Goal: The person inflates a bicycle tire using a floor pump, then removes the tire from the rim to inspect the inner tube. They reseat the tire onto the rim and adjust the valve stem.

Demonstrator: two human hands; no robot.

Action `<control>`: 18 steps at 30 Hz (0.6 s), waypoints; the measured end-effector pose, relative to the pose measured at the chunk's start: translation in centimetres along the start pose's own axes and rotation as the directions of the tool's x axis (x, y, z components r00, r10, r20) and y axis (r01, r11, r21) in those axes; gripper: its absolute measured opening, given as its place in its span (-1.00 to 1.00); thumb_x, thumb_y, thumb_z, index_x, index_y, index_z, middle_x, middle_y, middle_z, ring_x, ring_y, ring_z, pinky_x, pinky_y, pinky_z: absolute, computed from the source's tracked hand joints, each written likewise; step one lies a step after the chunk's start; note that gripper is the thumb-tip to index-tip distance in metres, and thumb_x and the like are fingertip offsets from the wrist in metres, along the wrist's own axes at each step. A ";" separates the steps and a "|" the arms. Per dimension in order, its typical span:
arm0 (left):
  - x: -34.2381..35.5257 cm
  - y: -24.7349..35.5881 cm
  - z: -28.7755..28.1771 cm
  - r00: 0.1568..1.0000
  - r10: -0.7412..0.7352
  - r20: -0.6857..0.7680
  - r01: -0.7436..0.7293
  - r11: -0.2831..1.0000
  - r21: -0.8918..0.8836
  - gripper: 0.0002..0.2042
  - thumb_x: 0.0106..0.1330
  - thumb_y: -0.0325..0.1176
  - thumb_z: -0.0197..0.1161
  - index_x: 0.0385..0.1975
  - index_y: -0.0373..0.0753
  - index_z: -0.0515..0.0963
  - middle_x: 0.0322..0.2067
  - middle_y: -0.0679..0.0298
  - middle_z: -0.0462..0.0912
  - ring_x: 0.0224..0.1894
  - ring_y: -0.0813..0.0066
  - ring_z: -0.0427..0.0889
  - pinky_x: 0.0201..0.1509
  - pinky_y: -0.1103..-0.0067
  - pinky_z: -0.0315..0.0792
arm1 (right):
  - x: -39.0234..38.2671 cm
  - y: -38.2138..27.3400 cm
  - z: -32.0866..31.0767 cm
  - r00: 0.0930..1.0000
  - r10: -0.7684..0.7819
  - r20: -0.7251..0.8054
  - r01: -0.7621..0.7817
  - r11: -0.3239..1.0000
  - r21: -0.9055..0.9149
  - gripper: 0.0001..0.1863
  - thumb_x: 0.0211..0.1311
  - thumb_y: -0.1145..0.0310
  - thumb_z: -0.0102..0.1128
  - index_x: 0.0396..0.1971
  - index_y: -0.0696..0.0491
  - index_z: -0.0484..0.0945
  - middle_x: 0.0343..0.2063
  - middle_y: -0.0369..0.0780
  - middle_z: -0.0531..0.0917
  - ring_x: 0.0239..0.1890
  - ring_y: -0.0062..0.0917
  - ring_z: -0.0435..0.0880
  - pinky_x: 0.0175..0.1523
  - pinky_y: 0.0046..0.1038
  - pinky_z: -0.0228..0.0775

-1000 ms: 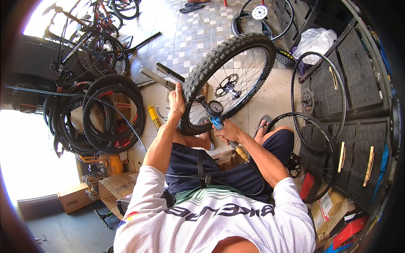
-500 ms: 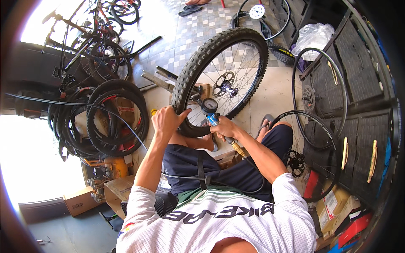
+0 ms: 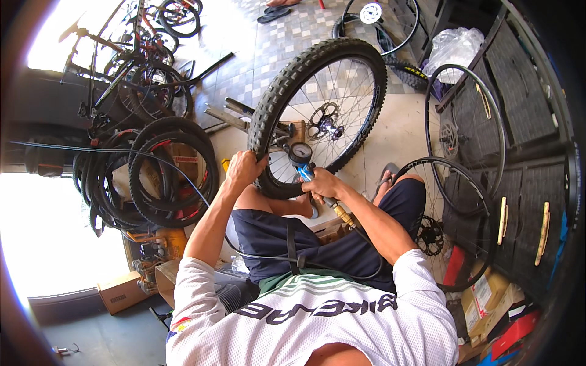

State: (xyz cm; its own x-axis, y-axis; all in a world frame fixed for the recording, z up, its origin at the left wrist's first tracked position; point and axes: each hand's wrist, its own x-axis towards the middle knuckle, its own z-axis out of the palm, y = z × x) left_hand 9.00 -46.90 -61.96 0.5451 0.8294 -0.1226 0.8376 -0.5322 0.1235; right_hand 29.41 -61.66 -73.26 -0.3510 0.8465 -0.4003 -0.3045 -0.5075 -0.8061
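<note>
A bicycle wheel with a knobby black tire (image 3: 282,86) stands tilted in front of me, a disc rotor (image 3: 323,120) at its hub. My left hand (image 3: 245,168) is closed on the near left side of the tire, its fingers partly hidden behind the rubber. My right hand (image 3: 321,184) grips a blue tire inflator (image 3: 306,173) with a round dial gauge (image 3: 300,153). The inflator's head is by the rim, but its contact with the valve is too small to make out. From its lower end, a brass fitting (image 3: 343,215) leads into a dark hose.
Several loose tires (image 3: 165,174) are stacked at the left, below parked bicycles (image 3: 131,67). Two bare-tired wheels (image 3: 491,177) lean on dark cabinets (image 3: 525,201) at the right. A blue air hose (image 3: 97,148) runs across the left side. A cardboard box (image 3: 126,293) sits lower left.
My left thumb, stretched out across the tire before, is now drawn in against it. My right hand and the inflator have hardly moved.
</note>
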 end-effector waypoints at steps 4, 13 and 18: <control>0.3 -0.8 -0.3 0.997 0.021 0.073 -0.018 0.999 -0.040 -0.50 0.28 -0.02 0.35 -0.61 -0.46 0.66 -0.63 -0.21 0.61 -0.46 -0.20 0.69 -0.29 0.15 0.59 | -0.7 -0.5 0.3 0.999 -0.034 -0.006 0.034 0.999 0.034 -0.82 0.11 0.43 0.30 -0.37 0.16 0.48 -0.70 -0.29 0.49 -0.77 -0.60 0.46 -0.70 -0.44 0.40; -1.7 -0.4 -4.6 0.995 0.069 0.069 -0.075 0.994 0.077 -0.40 0.22 0.18 0.39 -0.61 -0.38 0.67 -0.62 -0.13 0.62 -0.45 -0.13 0.70 -0.31 0.13 0.55 | -1.5 0.1 -0.2 0.999 -0.042 -0.023 0.042 0.999 0.000 -0.74 0.14 0.42 0.30 -0.23 0.17 0.46 -0.66 -0.26 0.52 -0.76 -0.61 0.46 -0.70 -0.44 0.40; 2.0 2.4 -6.1 0.941 0.138 -0.308 -0.212 0.951 -0.223 -0.30 0.26 0.28 0.33 -0.20 -0.45 0.60 -0.26 -0.22 0.67 -0.13 -0.05 0.70 -0.04 0.22 0.52 | -1.9 0.2 -0.1 0.999 -0.025 0.022 0.026 1.000 -0.018 -0.73 0.19 0.42 0.29 -0.19 0.17 0.44 -0.65 -0.25 0.52 -0.76 -0.62 0.46 -0.70 -0.43 0.39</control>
State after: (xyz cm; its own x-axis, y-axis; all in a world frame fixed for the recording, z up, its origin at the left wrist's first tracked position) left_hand 11.90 -45.44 -55.89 0.6170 0.7597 0.2052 0.6729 -0.6446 0.3629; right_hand 30.12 -63.40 -72.70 -0.3627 0.8553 -0.3700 -0.2979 -0.4826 -0.8237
